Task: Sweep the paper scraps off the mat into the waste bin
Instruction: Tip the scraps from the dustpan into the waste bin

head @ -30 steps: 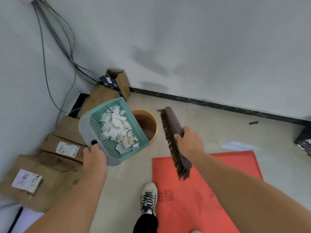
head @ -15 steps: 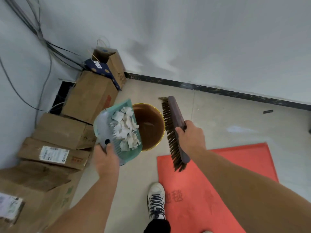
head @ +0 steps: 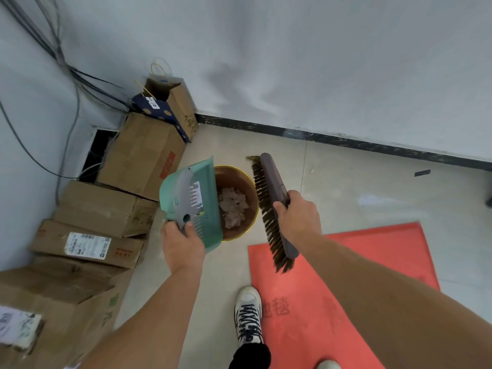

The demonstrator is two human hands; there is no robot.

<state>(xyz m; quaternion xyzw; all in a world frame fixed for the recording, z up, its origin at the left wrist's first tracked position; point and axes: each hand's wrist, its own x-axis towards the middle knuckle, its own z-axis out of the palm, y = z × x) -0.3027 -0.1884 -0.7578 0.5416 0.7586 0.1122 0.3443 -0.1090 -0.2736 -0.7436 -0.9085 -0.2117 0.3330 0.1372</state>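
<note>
Stacked cardboard boxes (head: pixel 106 209) crowd the wall out past the left hand (head: pixel 181 245), with cables (head: pixel 66 83) hanging down the wall above them and a paper bag (head: pixel 175 102) in the corner. That hand is closed around the handle of a green dustpan (head: pixel 191 201), tipped up on edge so we see its underside, mouth facing the bin (head: pixel 237 201) just to the hand's right. Scraps (head: pixel 233 206) are sitting in the bottom of the bin.

The right hand (head: pixel 298 214) is wrapped tight round the brush (head: pixel 271 206), which runs long-ways away from the body, bristles facing left toward the bin. Below that hand is the red mat (head: pixel 346 288), with a white sneaker (head: pixel 249 315) on the floor at its left edge.
</note>
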